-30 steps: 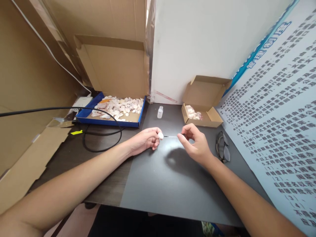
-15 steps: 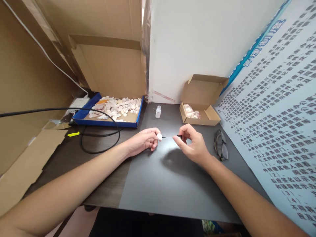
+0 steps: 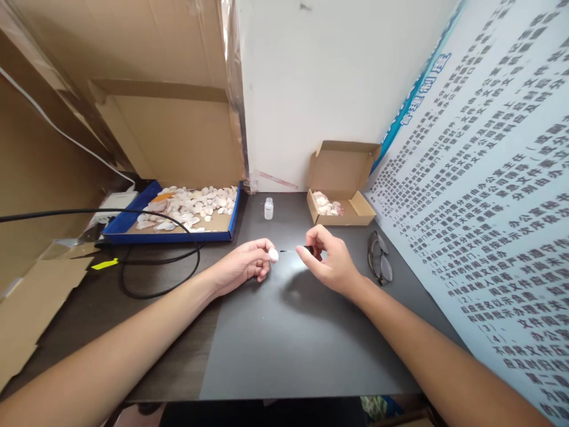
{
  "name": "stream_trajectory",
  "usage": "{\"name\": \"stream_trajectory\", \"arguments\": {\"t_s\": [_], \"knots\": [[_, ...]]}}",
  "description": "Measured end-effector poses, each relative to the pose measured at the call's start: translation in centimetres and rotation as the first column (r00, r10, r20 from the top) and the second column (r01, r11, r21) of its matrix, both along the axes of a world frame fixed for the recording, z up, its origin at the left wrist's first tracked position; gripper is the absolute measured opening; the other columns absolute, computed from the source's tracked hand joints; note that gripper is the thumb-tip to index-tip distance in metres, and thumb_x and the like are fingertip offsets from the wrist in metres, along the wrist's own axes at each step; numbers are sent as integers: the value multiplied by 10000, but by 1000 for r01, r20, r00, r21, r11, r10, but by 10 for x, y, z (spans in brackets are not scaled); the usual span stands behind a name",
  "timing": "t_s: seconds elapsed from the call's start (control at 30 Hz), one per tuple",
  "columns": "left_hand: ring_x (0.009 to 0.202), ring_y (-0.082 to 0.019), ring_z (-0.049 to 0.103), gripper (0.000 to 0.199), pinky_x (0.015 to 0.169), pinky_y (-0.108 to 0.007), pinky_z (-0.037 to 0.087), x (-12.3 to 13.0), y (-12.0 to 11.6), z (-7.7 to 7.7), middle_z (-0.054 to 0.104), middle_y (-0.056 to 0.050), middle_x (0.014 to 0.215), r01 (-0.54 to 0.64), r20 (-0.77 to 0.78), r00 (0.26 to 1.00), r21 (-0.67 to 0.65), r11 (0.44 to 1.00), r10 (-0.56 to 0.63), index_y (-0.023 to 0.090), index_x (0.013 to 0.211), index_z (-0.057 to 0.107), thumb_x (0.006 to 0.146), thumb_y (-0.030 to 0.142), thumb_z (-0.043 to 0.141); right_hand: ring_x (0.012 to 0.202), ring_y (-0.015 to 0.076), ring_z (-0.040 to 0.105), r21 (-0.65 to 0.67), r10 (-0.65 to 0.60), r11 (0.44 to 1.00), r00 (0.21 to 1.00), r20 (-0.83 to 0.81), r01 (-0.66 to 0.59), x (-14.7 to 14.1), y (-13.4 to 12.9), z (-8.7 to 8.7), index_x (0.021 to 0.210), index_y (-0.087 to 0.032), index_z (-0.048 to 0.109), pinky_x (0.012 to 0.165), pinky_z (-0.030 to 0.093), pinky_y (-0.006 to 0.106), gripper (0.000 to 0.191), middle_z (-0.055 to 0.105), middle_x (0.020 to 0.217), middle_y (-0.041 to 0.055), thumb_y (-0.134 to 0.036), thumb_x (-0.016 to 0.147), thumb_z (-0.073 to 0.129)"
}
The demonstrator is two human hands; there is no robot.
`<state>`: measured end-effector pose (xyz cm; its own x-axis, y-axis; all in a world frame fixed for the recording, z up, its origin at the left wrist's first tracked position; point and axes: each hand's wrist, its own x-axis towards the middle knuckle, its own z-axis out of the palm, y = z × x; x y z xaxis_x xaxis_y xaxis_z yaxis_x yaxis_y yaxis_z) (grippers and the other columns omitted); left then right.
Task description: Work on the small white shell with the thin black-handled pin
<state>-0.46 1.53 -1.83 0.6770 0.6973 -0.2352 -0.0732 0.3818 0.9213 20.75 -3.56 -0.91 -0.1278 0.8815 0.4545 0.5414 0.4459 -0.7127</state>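
My left hand point(image 3: 249, 263) pinches a small white seashell point(image 3: 273, 255) between thumb and fingertips. Across from it, my right hand point(image 3: 328, 256) holds a small brush with a black cap handle point(image 3: 310, 249). Its thin stem points left, and the dark brush tip point(image 3: 283, 251) sits just short of the shell with a slight gap between them. Behind both hands, a small clear bottle point(image 3: 268, 209) with a pale label stands upright and uncapped on the desk.
At the back left, a blue-rimmed box point(image 3: 169, 237) holds many shells. A small cardboard box point(image 3: 355, 220) with more shells stands back right. Sunglasses point(image 3: 380, 259) lie right of my right hand. A black cable point(image 3: 195, 261) loops over the left side of the desk point(image 3: 267, 356).
The brush tip has come away from the shell, leaving a small gap. My view has shifted, so the whole scene sits farther left in the picture.
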Motion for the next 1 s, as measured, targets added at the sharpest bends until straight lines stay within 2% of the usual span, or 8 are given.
{"name": "stream_trajectory", "arguments": {"t_s": [0.13, 0.3, 0.43, 0.6, 0.73, 0.8, 0.9, 1.0], "knots": [[554, -75, 450, 172, 520, -205, 376, 1, -1, 1, 514, 28, 672, -4, -13, 1000, 11, 1000, 4, 163, 816, 550, 767, 259, 684, 508, 103, 419, -7, 30, 1000, 999, -27, -30, 0, -1, 0, 798, -234, 413, 511, 351, 231, 212, 437, 593, -71, -303, 865, 602], [552, -69, 449, 183, 526, -205, 375, 1, -1, 2, 515, 33, 677, 0, -18, 1000, 11, 1000, 0, 160, 823, 560, 767, 273, 693, 505, 101, 390, -28, -37, 999, 999, 39, 38, 0, 0, 0, 770, -236, 388, 515, 334, 239, 239, 405, 586, -76, -293, 848, 606], [549, -70, 448, 192, 524, -206, 367, 1, -2, 3, 510, 37, 662, -11, -35, 999, -1, 1000, 11, 163, 814, 554, 749, 261, 705, 508, 109, 409, -18, 5, 1000, 999, -32, -6, 0, 0, 1, 788, -240, 390, 518, 349, 241, 224, 408, 576, -77, -315, 864, 588], [551, -68, 451, 178, 529, -205, 368, 1, -2, 3, 510, 38, 658, -6, -40, 999, 6, 1000, 6, 159, 824, 557, 763, 260, 690, 497, 100, 400, -29, -9, 1000, 999, 31, 10, -1, 0, 1, 768, -236, 395, 510, 341, 239, 232, 418, 582, -75, -287, 842, 609], [550, -65, 456, 171, 527, -206, 369, 1, -2, 2, 537, 29, 691, -8, -32, 999, 1, 1000, 8, 155, 827, 558, 769, 253, 686, 507, 105, 412, -3, 22, 1000, 999, -33, -22, 0, -1, 1, 776, -240, 390, 517, 356, 240, 228, 413, 587, -73, -297, 853, 597], [551, -66, 461, 170, 525, -207, 369, 1, -2, 2, 546, 25, 699, -16, -32, 999, -6, 1000, 16, 155, 826, 559, 763, 244, 689, 515, 105, 420, -10, 44, 999, 999, -4, -44, 1, -1, 0, 781, -239, 398, 515, 356, 237, 226, 427, 598, -68, -301, 845, 605], [551, -68, 465, 159, 525, -209, 371, 2, -1, 2, 545, 25, 691, -25, -31, 999, -11, 1000, 25, 154, 825, 563, 766, 238, 685, 507, 98, 382, -27, 15, 1000, 995, 98, -12, 2, -1, 0, 749, -237, 372, 504, 329, 233, 246, 408, 593, -71, -266, 819, 606], [555, -71, 467, 148, 526, -211, 374, 1, -1, 0, 549, 22, 693, -20, -24, 1000, -4, 1000, 20, 155, 823, 570, 769, 236, 682, 501, 97, 365, -26, -6, 1000, 996, 88, 9, 2, -1, 0, 736, -240, 338, 505, 324, 234, 271, 382, 583, -76, -267, 821, 594]]}}
